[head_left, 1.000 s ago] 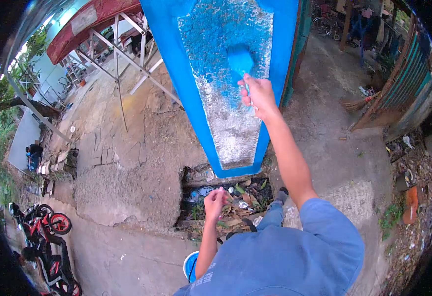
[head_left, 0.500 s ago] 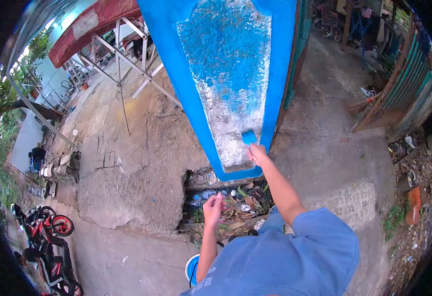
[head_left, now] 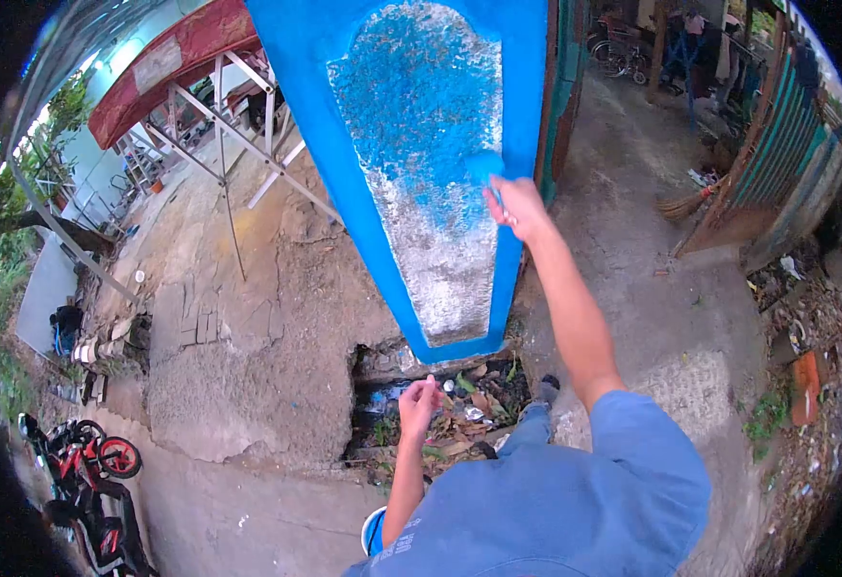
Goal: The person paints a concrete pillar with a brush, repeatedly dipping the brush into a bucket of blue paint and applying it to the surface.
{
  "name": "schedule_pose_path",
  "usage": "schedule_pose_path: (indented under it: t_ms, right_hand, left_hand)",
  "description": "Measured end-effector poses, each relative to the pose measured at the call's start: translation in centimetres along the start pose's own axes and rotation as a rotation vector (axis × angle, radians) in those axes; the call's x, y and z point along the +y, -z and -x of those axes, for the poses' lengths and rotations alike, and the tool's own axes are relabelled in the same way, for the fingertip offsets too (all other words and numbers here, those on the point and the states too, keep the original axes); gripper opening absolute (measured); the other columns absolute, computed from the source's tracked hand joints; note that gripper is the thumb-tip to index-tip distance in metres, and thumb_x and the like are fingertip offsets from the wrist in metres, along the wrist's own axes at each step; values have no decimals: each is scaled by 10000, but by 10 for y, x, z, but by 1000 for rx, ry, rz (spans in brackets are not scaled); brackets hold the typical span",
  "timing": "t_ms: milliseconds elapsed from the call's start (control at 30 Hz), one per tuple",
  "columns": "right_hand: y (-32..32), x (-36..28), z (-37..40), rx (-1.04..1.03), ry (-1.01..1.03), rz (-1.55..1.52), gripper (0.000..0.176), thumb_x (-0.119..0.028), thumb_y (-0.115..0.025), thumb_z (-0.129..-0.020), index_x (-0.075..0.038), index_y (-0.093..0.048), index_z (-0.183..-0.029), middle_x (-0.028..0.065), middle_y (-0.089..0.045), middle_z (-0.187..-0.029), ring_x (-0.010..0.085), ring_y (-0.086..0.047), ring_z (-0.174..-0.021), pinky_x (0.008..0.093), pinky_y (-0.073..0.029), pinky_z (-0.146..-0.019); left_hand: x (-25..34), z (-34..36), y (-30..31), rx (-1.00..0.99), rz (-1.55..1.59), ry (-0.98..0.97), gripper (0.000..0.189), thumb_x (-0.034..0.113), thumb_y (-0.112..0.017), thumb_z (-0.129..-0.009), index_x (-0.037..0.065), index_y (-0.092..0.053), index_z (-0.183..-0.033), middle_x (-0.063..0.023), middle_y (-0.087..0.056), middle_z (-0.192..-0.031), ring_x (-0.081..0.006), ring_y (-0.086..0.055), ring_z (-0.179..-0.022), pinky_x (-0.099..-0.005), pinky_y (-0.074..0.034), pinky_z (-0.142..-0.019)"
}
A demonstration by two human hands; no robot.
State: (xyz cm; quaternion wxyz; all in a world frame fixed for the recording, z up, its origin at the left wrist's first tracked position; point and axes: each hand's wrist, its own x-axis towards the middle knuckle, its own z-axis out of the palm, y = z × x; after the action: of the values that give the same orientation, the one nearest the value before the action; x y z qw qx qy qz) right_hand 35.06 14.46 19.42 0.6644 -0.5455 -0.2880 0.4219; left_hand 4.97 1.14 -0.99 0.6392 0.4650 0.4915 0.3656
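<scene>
My right hand (head_left: 520, 207) is closed around a paintbrush (head_left: 484, 167) whose bristles are covered in blue paint. The brush is at the right side of the rough inset panel (head_left: 445, 279) of a pillar, near its blue border (head_left: 349, 183). Patchy blue covers the panel's upper part, while the lower part is mostly white. Lower down, my left hand (head_left: 419, 406) is raised with its fingers curled together, and nothing shows in them. Beside my left forearm is a bucket (head_left: 373, 531) with blue inside, mostly hidden by my arm and shirt.
A ditch (head_left: 459, 413) with leaves and litter lies at the pillar's foot, near my shoe (head_left: 548, 388). A motorcycle (head_left: 104, 481) stands at lower left. To the right are a broom (head_left: 682, 206) and a metal gate (head_left: 777, 163). A red canopy (head_left: 171, 67) is at upper left.
My right hand has moved the paintbrush upward from the white lower part of the panel to its right side. My left hand stays nearly where it was. The view has shifted slightly.
</scene>
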Motion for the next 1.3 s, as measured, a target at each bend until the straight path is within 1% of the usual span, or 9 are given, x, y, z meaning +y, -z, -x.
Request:
schedule_pose_path:
  t_ms: [133,300,533,733,867,933,1067,1267,1300]
  right_hand:
    - [-18,-76,30,-54,121,-67,283,-231,-519,-870,38,-541,-786,44,-501,-592,96,-439,-421,238,-308,-347]
    - [-18,-101,23,-127,337,-62,319,-276,-490,-886,17,-553,-778,27,-486,-564,90,-445,-417,235,-327,-361]
    - [17,55,-12,-5,233,50,333,-307,-501,-887,-7,-550,-751,13,-457,-534,94,-419,-385,250,-311,-331]
    - [56,202,-2,30,-272,-40,257,-222,-489,-870,-13,-508,-722,43,-474,-544,124,-427,-387,257,-316,-318]
    - [69,232,-17,152,-517,-106,190,-161,-468,-850,-3,-486,-746,67,-486,-565,125,-428,-395,250,-305,-310]
    - [67,206,-26,-14,-449,-129,137,-115,-462,-831,7,-473,-770,80,-495,-584,124,-430,-399,249,-299,-302]
    - [34,95,-24,92,-275,-92,190,-137,-489,-841,38,-494,-769,82,-500,-601,110,-417,-388,225,-315,-303]
    - [-3,-54,13,10,36,-112,239,-202,-518,-868,28,-526,-807,48,-496,-596,102,-424,-402,232,-303,-328]
    - [-1,-66,8,-75,94,-91,257,-210,-522,-862,29,-528,-766,53,-505,-615,120,-461,-429,245,-341,-348]
  left_hand:
    - [-1,0,-5,-18,-44,-13,351,336,-522,-878,-6,-594,-841,-40,-576,-676,-101,-538,-577,-236,-454,-548]
    - [-5,-2,-8,-1,0,-13,308,300,-546,-869,1,-607,-821,-26,-587,-658,-74,-528,-563,-213,-433,-512]
    - [-3,6,-10,13,25,-14,355,337,-537,-871,-11,-600,-842,-39,-576,-671,-90,-527,-570,-222,-437,-528]
    - [-2,14,-6,9,19,4,310,300,-539,-873,4,-607,-813,-28,-582,-657,-84,-521,-551,-220,-429,-513]
    - [-2,17,-2,27,-11,6,345,333,-528,-874,-1,-605,-846,-48,-584,-661,-94,-530,-552,-229,-438,-522]
    - [1,15,-3,43,-3,4,347,335,-526,-875,-2,-604,-847,-48,-584,-663,-95,-530,-551,-229,-436,-522]
    - [0,17,-8,61,39,4,325,313,-546,-868,-1,-606,-814,-31,-581,-654,-79,-515,-551,-215,-425,-515]
    - [-7,13,-11,13,12,-12,320,307,-540,-872,-2,-607,-826,-29,-584,-644,-75,-518,-559,-210,-420,-521]
    - [-6,13,-12,6,4,-14,318,305,-538,-873,-3,-607,-827,-29,-585,-644,-75,-519,-559,-212,-419,-522]
